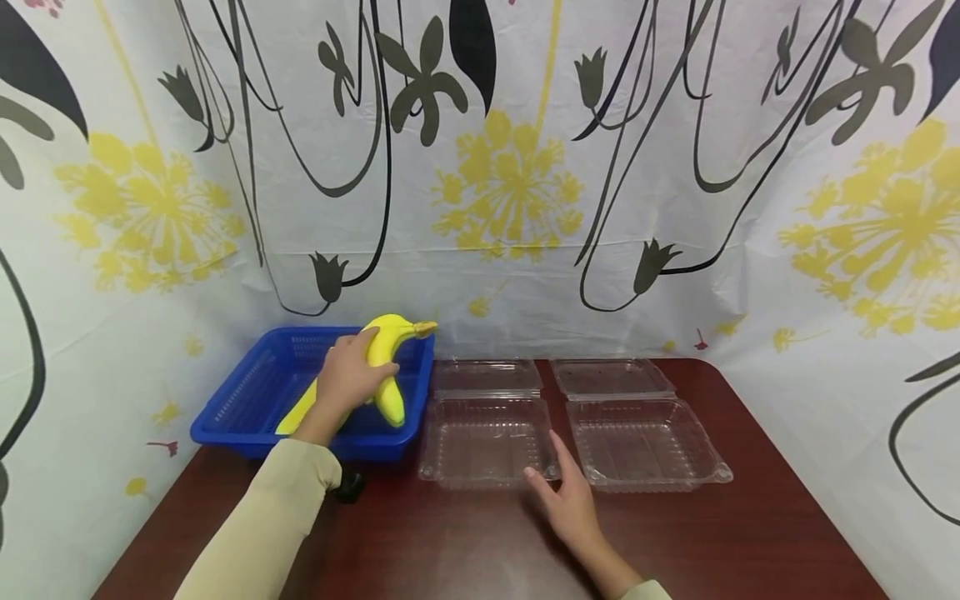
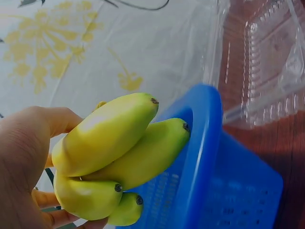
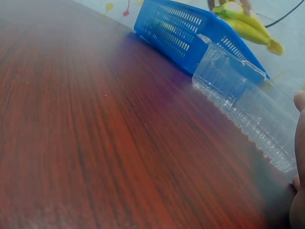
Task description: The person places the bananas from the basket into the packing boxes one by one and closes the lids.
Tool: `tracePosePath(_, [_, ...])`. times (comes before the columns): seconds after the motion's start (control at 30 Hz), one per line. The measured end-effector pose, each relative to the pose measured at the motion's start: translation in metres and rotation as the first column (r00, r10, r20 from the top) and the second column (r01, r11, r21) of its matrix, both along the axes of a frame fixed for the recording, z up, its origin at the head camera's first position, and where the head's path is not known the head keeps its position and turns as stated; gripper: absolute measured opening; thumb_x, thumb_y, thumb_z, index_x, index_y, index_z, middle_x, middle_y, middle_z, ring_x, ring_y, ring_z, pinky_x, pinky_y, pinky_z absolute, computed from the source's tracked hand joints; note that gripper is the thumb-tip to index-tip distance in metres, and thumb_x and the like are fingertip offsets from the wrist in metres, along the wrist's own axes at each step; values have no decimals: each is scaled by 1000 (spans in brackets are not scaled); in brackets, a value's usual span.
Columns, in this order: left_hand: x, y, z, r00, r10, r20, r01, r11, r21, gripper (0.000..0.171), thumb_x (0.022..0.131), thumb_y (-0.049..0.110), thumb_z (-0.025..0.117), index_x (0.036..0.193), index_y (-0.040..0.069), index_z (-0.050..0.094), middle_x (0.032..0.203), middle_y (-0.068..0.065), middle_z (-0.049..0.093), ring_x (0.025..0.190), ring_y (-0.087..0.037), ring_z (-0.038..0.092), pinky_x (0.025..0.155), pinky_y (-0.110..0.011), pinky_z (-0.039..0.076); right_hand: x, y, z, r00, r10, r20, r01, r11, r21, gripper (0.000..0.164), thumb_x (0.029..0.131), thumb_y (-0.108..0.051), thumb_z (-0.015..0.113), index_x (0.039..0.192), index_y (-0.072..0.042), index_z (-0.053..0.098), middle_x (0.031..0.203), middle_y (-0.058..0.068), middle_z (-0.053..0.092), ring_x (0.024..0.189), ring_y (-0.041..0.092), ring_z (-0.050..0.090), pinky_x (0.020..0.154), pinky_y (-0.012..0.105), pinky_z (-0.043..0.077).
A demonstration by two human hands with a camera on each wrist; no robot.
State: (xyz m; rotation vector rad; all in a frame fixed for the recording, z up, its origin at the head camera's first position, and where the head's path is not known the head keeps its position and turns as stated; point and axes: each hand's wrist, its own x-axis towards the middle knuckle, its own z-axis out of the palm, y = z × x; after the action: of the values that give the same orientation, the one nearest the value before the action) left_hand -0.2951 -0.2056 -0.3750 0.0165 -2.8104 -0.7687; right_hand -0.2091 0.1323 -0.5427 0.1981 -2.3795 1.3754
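My left hand (image 1: 348, 375) grips a bunch of yellow bananas (image 1: 386, 367) over the right part of a blue plastic basket (image 1: 247, 437). In the left wrist view the bunch (image 2: 109, 138) shows several greenish tips pointing towards the basket rim (image 2: 209, 114). Another yellow piece (image 1: 298, 410) shows beside my left wrist, within the basket. My right hand (image 1: 573, 508) has its fingers extended at the right front corner of the left clear plastic container (image 1: 487, 479), whose lid (image 1: 487, 375) lies folded back. In the right wrist view only the hand's edge (image 3: 300, 143) appears.
A second clear container (image 1: 645, 482) with its lid (image 1: 611, 377) laid back stands to the right. A small black object (image 1: 348, 483) sits by the basket's front. The dark red table (image 1: 420, 550) meets a patterned cloth (image 1: 510, 317) behind and at both sides.
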Motion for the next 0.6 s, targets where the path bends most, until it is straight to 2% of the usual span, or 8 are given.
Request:
tracePosePath(0.17, [3,14,9,998,-41,-45,39,998,-44,76,83,46,69,149,19,41,137,-21,47,119,-41,45,92,-57,37,1,1,0,1000,8,15,-8,1000,2,74,87,-34,73,149,-11,40,146,14,45,132,37,42,103,58,34])
tracePosePath(0.37, [9,32,18,989,-115,-91,116,993,2,76,82,41,72,148,18,43,141,-19,45,125,-40,43,96,-56,39,1,1,3,1000,15,11,-15,1000,0,73,88,-33,73,149,-10,39,147,14,44,132,37,41,104,58,34])
tracePosePath(0.5, [13,44,18,982,-153,-115,158,987,40,74,82,39,73,147,18,44,142,-17,44,126,-40,43,98,-56,39,1,1,3,1000,14,15,-14,1000,0,73,88,-33,73,149,-11,39,147,14,44,132,38,41,104,58,33])
tracePosePath(0.6, [15,51,13,978,-164,-129,171,984,49,72,81,38,73,146,22,46,142,-16,44,126,-39,44,94,-56,42,0,1,2,1000,11,28,-11,1000,2,73,88,-35,72,149,-12,39,147,14,44,132,38,41,104,58,33])
